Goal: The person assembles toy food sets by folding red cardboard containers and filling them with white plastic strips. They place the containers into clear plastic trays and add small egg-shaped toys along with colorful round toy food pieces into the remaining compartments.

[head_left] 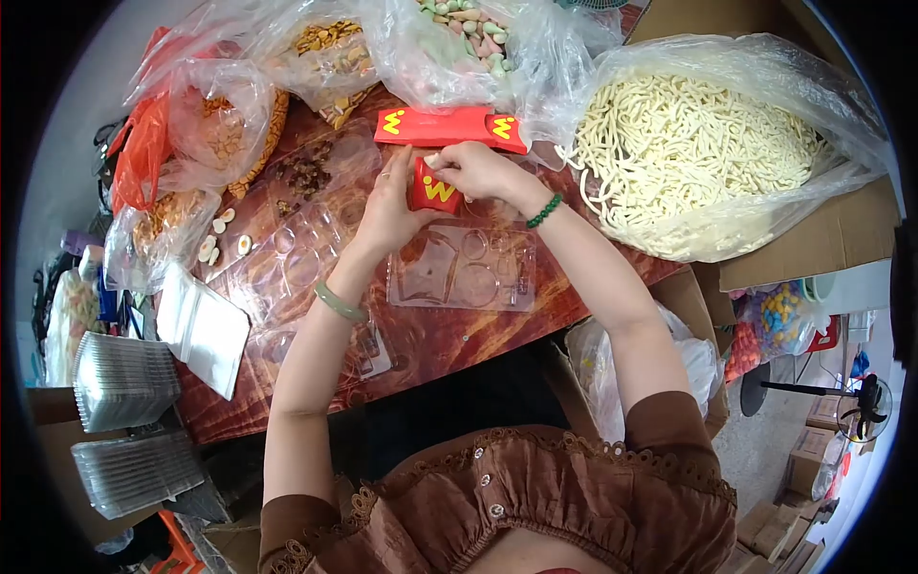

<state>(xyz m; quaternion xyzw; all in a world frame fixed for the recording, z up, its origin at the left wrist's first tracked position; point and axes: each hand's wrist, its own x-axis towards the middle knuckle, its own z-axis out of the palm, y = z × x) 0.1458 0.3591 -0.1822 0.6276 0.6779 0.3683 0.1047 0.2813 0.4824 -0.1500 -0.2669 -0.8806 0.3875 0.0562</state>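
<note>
My left hand (387, 206) and my right hand (478, 170) together hold a small red carton (432, 191) with a yellow W on it, just above the table. The fingers of the right hand pinch at the carton's top edge, where something small and pale shows. A stack of flat red cartons (449, 127) with the same yellow mark lies right behind the hands. Below the hands sits a clear plastic tray (464, 270) with moulded compartments. A second clear moulded tray (306, 258) lies to its left.
An open bag of pale stick snacks (708, 143) fills the right. Bags of mixed snacks (325, 48) and pastel candies (469, 29) line the back. Stacks of clear trays (124, 383) and white packets (206, 330) stand at left. Cardboard boxes edge the brown table (459, 335).
</note>
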